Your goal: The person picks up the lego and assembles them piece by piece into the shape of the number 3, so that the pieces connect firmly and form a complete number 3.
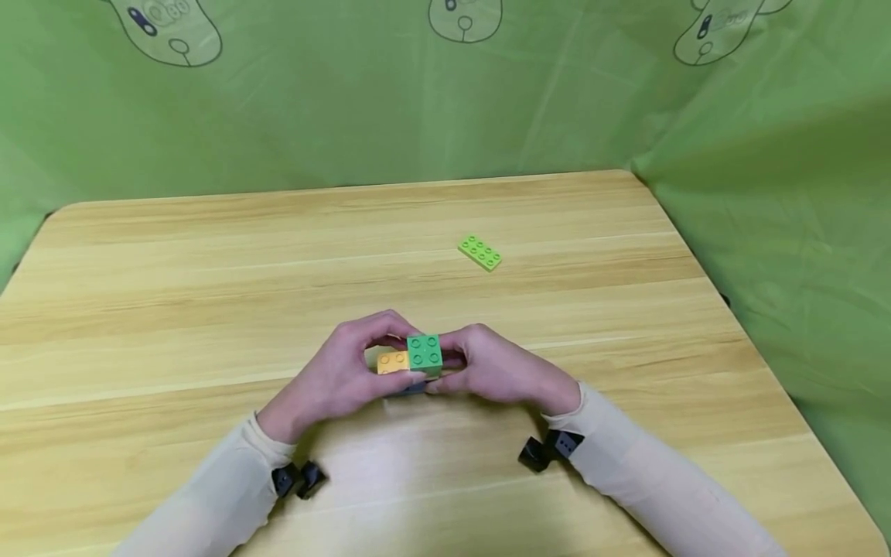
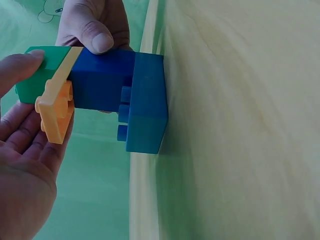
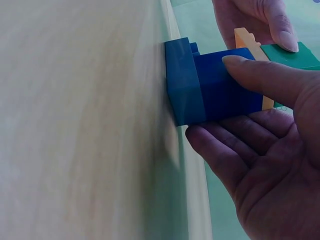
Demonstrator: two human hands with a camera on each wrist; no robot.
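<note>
A stack of bricks stands between both hands: a teal-blue brick [image 2: 147, 102] at the bottom, a dark blue brick [image 2: 102, 77] on it, a thin orange plate [image 1: 394, 361] above, and a green brick [image 1: 425, 352] on top. The orange plate juts out to the left of the green brick. My left hand [image 1: 348, 371] pinches the green brick between thumb and fingers. My right hand [image 1: 497, 367] grips the dark blue brick, its thumb on the near face in the right wrist view [image 3: 280, 150].
A flat lime-green plate with studs [image 1: 480, 253] lies on the wooden table [image 1: 209, 309], beyond the hands and slightly right. Green cloth [image 1: 348, 116] hangs behind the table and along its right side.
</note>
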